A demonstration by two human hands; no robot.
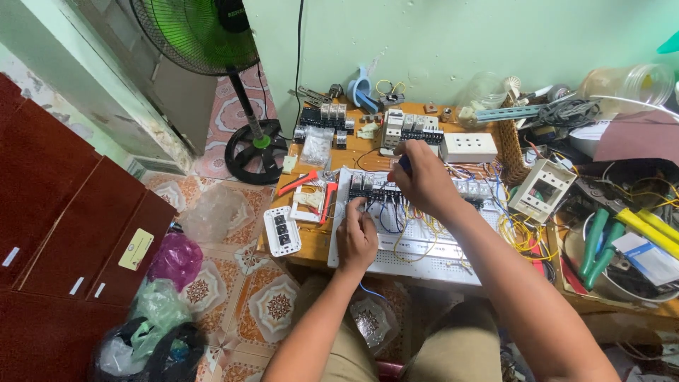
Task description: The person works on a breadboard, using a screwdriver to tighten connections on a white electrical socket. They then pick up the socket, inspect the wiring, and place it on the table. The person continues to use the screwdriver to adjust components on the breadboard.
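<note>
A white perforated wiring board lies on a small wooden table in front of me. A row of black relay blocks runs across its upper part, with yellow and blue wires below. My left hand pinches a blue wire at the bottom of the relay row. Above the same row, my right hand grips a blue-handled screwdriver pointing down at the terminals.
Red-handled pliers and a white socket strip lie left of the board. A white switch box, breakers and jars stand behind. Green-handled tools and clutter fill the right. A standing fan and plastic bags occupy the tiled floor.
</note>
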